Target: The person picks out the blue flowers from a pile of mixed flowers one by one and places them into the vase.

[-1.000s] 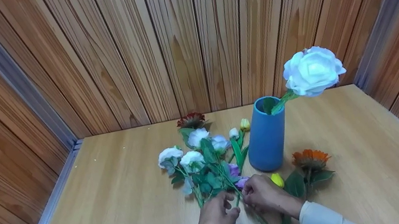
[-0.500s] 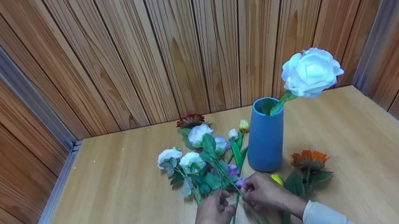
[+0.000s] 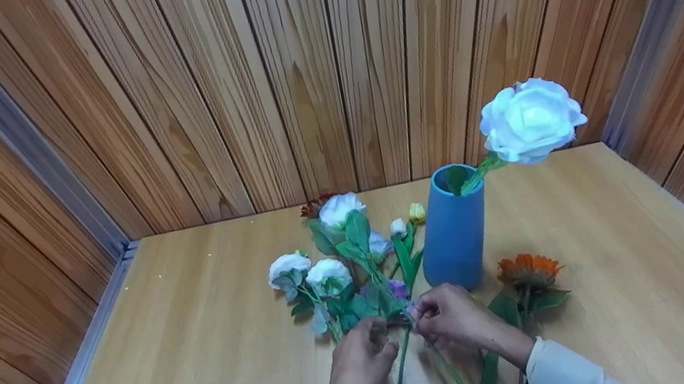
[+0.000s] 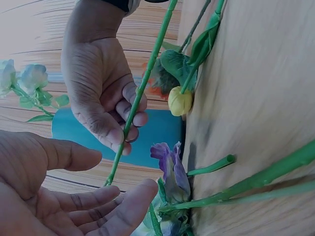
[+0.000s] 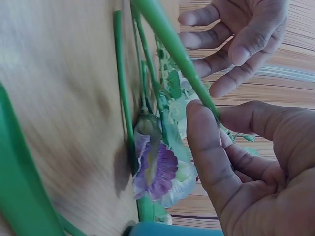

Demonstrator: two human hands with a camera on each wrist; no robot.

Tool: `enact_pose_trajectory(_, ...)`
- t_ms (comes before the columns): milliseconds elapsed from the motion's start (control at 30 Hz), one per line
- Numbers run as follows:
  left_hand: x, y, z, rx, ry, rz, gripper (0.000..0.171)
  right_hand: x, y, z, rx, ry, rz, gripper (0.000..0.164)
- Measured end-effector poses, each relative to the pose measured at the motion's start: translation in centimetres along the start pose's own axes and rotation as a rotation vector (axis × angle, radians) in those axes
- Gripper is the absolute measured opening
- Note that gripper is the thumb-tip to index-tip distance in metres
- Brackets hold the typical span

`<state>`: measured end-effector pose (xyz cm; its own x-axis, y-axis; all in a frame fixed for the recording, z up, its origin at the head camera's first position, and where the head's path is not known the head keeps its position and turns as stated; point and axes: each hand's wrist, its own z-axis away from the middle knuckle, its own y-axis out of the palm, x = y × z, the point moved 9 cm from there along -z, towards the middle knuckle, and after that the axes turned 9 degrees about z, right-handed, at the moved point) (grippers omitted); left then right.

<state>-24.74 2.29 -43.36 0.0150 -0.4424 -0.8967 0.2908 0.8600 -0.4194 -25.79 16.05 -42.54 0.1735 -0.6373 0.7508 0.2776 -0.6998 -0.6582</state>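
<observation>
My right hand [image 3: 455, 321] pinches a green flower stem [image 5: 177, 56] between thumb and fingertips. That stem slants up from the table's front towards a raised white flower [image 3: 340, 212] with green leaves. Beside it, my left hand [image 3: 359, 363] has its fingers loosely bent and apart from the thumb; in the left wrist view its fingertips lie close to the stem, gripping nothing. Purple flowers [image 5: 156, 167] lie just beyond the hands. White flowers [image 3: 329, 276] spread on the left of the pile.
A blue vase [image 3: 454, 235] stands behind my right hand, with a large white rose [image 3: 532, 120] leaning out rightward. An orange flower [image 3: 530, 271] lies to the right. Tulips [image 3: 398, 228] and a dark red flower [image 3: 315, 206] lie at the back of the wooden table [image 3: 202, 357].
The white flower on the pinched stem has risen and shifted away from me, now partly covering the dark red flower. Both hands have moved slightly forward.
</observation>
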Motion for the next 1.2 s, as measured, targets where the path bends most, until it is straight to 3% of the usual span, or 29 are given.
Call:
enact_pose_trajectory(200,-0.4,-0.3,-0.1,-0.019,0.02,0.037,0.032,-0.2,-0.1,0.1,0.044,0.063,-0.091,0.008)
enact_pose_trajectory(433,-0.7,-0.8,-0.1,-0.062,0.014,0.09,0.03,0.2,-0.1,0.3,0.061,0.064,-0.158,0.009)
enact_pose_trajectory(667,-0.8,-0.9,-0.4,-0.068,-0.032,0.236,0.033,0.4,-0.1,0.7,0.054,0.071,-0.172,0.007)
enact_pose_trajectory(967,-1.2,-1.1,-0.5,-0.081,0.079,0.426,0.031,0.9,0.0,0.7,0.034,0.042,-0.15,0.011)
enact_pose_trajectory(1200,-1.3,-1.2,-0.9,-0.078,0.068,0.463,0.032,1.1,-0.2,0.7,0.02,0.036,-0.167,0.008)
